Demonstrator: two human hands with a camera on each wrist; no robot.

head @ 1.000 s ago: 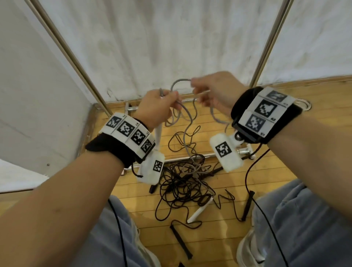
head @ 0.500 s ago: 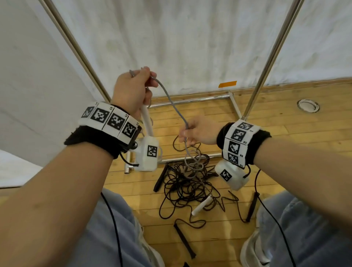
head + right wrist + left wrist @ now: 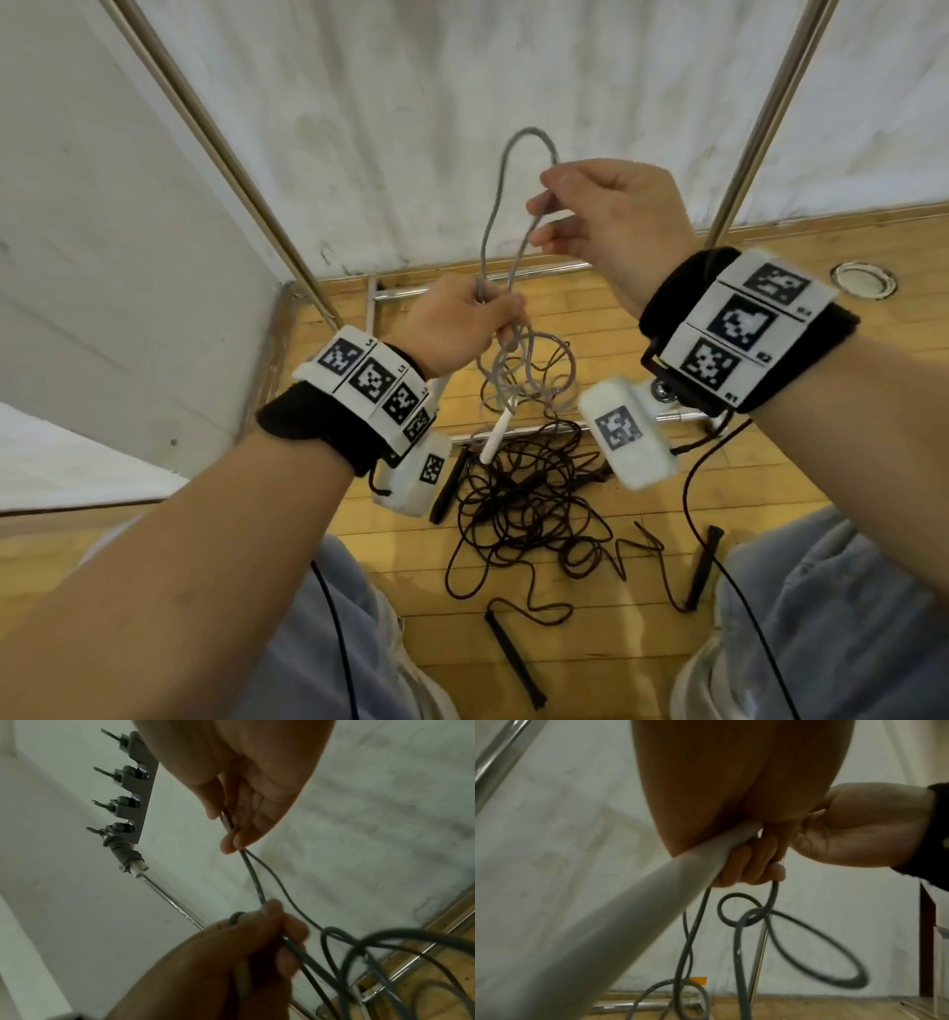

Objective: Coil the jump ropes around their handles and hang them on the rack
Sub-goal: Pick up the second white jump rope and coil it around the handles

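Observation:
A grey jump rope (image 3: 492, 221) rises in a loop between my hands. My left hand (image 3: 493, 318) grips one of its white handles (image 3: 628, 902) together with the rope. My right hand (image 3: 544, 205), higher and to the right, pinches the two strands of the loop (image 3: 232, 841). More grey loops (image 3: 529, 375) hang under the left hand, and the second white handle (image 3: 495, 437) dangles below them. The rack's hook strip (image 3: 133, 787) shows in the right wrist view. One coiled grey rope (image 3: 123, 854) hangs from its lowest hook.
A tangle of black jump ropes (image 3: 529, 509) lies on the wooden floor between my knees, with black handles (image 3: 513, 658) around it. The rack's metal posts (image 3: 760, 128) and base bars (image 3: 411, 293) stand against the white wall. A round floor fitting (image 3: 865, 280) is at the right.
My left hand has dropped from high on the left to the middle. My right hand has risen from low to above it, drawing up a loop of grey rope.

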